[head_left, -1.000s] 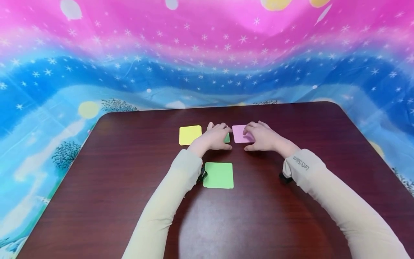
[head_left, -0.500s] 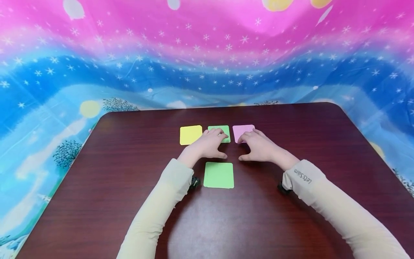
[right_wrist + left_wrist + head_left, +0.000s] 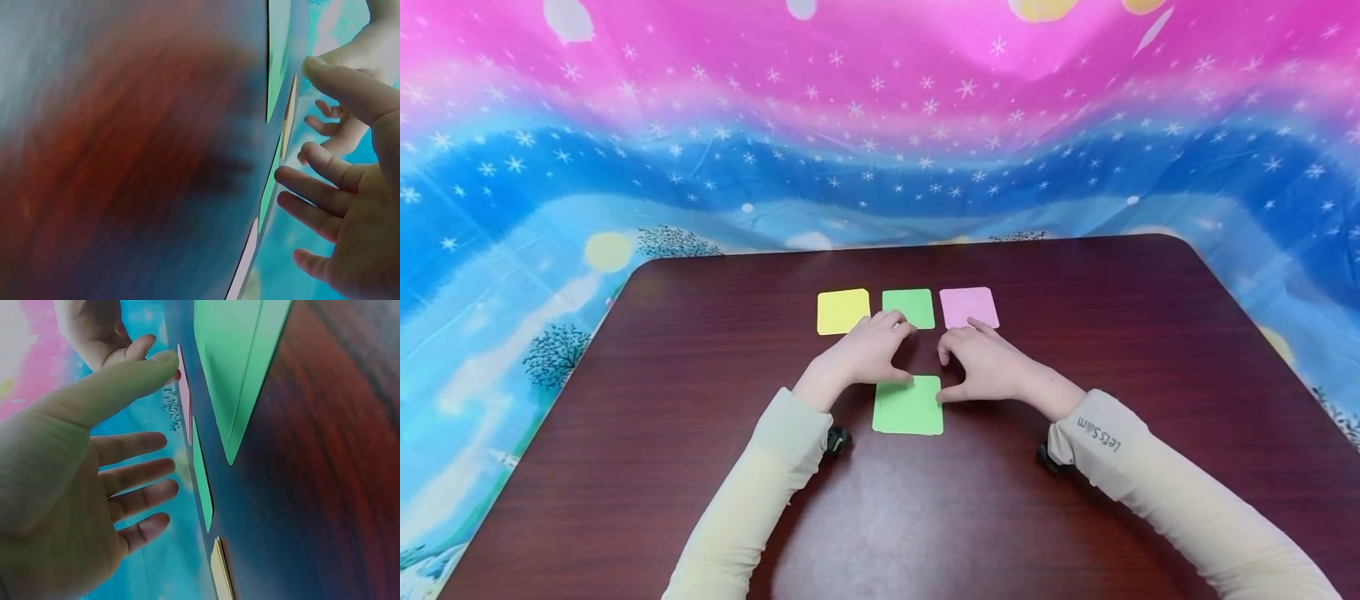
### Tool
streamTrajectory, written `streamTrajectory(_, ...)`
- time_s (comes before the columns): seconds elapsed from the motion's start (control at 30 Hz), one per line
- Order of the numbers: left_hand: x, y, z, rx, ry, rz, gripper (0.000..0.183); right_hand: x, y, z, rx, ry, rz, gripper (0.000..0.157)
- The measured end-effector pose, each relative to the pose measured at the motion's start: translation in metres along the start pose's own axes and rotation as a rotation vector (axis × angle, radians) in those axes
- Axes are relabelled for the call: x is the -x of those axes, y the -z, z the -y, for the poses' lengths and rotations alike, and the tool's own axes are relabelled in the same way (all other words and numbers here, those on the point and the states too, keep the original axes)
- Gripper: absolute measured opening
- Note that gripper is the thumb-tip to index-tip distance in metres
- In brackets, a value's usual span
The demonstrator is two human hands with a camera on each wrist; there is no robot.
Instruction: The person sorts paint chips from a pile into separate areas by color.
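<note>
A green square card (image 3: 907, 412) lies nearest the person, its edges showing more than one layer in the left wrist view. Over its far left part is the left hand (image 3: 867, 350), fingers spread and relaxed with nothing in them. At the card's right edge hovers the right hand (image 3: 988, 364), thumb close to the corner and fingers loosely bent around empty air. Behind the hands lie a yellow card (image 3: 842, 312), a second green card (image 3: 910, 308) and a pink card (image 3: 970, 307) in a row. The left fingertips partly cover the front of the second green card.
The cards lie on a dark reddish-brown wooden table (image 3: 625, 433) with rounded far corners. A pink and blue patterned cloth (image 3: 880, 150) hangs behind it and along both sides. Black wrist cameras sit under both cuffs.
Both hands have drawn back toward the person, from over the far row to the nearer green card. The second green card and the pink card are now more exposed. The cards have stayed put.
</note>
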State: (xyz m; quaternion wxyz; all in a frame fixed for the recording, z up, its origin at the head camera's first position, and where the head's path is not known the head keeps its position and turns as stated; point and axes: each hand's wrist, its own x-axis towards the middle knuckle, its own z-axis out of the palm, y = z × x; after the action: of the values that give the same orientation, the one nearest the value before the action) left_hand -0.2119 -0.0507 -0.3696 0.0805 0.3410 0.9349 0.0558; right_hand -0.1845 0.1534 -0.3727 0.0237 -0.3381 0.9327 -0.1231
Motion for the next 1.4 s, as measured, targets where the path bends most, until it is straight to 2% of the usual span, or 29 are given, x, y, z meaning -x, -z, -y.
streamTrajectory(0.23,0.015,0.000,-0.004,0.013,-0.014,0.010,0.071,0.001,-0.005,0.015,0.020,0.019,0.027,0.053)
streamTrajectory(0.53,0.033,-0.005,-0.009,0.006,-0.008,0.076,0.084,0.004,-0.014,0.026,0.067,0.045,0.043,0.059)
streamTrajectory(0.7,0.041,-0.009,-0.010,0.013,-0.017,0.081,0.085,0.004,-0.016,0.028,0.093,0.048,0.049,0.060)
streamTrajectory(0.97,0.045,-0.015,-0.013,0.004,-0.039,0.066,0.080,0.005,-0.018,0.029,0.109,0.074,0.053,0.054)
streamTrajectory(1.4,0.045,-0.012,-0.017,-0.029,-0.036,0.055,0.070,0.003,-0.014,0.034,0.118,0.090,0.051,0.053)
